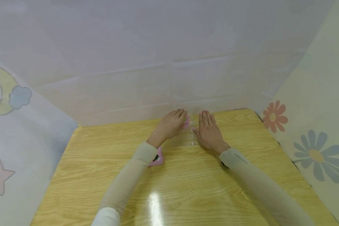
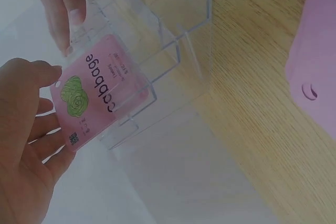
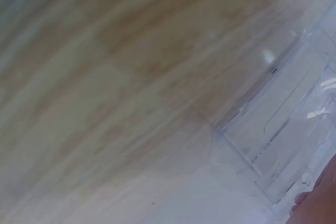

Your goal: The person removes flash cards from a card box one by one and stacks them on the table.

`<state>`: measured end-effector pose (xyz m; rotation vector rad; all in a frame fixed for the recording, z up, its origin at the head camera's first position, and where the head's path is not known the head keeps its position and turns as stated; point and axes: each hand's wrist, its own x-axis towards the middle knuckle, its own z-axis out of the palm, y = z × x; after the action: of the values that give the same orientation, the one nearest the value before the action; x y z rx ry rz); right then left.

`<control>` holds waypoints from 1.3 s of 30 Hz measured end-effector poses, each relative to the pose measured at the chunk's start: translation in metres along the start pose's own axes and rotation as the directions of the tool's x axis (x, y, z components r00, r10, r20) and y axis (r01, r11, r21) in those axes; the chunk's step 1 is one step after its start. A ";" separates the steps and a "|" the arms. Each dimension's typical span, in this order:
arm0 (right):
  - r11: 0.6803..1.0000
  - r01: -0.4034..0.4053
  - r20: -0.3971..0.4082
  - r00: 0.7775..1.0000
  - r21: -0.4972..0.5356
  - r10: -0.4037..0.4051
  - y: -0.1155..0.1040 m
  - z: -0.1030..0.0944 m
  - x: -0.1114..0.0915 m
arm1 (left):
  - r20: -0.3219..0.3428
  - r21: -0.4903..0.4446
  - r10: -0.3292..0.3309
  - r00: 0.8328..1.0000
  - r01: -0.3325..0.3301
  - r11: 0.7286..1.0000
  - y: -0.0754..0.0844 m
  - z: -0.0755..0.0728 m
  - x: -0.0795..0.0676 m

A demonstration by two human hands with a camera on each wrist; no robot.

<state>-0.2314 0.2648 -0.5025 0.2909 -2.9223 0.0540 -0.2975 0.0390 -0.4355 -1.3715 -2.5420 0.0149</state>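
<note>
A pink card (image 2: 100,85) with a green cabbage picture and the word "cabbage" stands in a slot of a clear plastic tiered rack (image 2: 194,51). My left hand (image 1: 171,125) holds this card at its outer edge, thumb in front and fingers behind, as the left wrist view shows. At the rack's right side my right hand (image 1: 210,133) rests with straight fingers, thumb reaching toward the rack. Only a bit of the right hand (image 3: 317,200) shows in its own wrist view, beside the clear tiers.
Pink cards (image 1: 159,159) lie on the wooden table (image 1: 101,163) below my left wrist. A pale wall covering (image 1: 124,91) rises right behind the rack, and printed side panels (image 1: 316,150) stand along the table's sides.
</note>
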 end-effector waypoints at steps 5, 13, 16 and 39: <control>1.000 -0.003 0.010 1.000 0.001 0.002 0.000 0.000 0.000 | -0.047 0.072 0.022 0.999 -0.019 0.997 0.000 0.004 -0.001; 1.000 0.004 -0.026 1.000 0.004 -0.004 0.002 0.002 0.000 | -0.075 0.129 0.036 0.997 -0.026 0.991 0.001 0.008 0.000; 1.000 -0.005 -0.009 1.000 0.009 0.005 0.002 0.002 0.000 | -0.069 0.155 0.036 0.997 -0.025 0.988 0.001 0.009 0.000; 1.000 -0.017 0.017 1.000 0.008 0.016 0.001 0.002 -0.001 | -0.215 0.269 0.118 0.969 -0.058 0.962 -0.004 0.023 -0.006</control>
<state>-0.2312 0.2660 -0.5041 0.2700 -2.9427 0.0667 -0.3025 0.0345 -0.4585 -1.2997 -2.1979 0.1895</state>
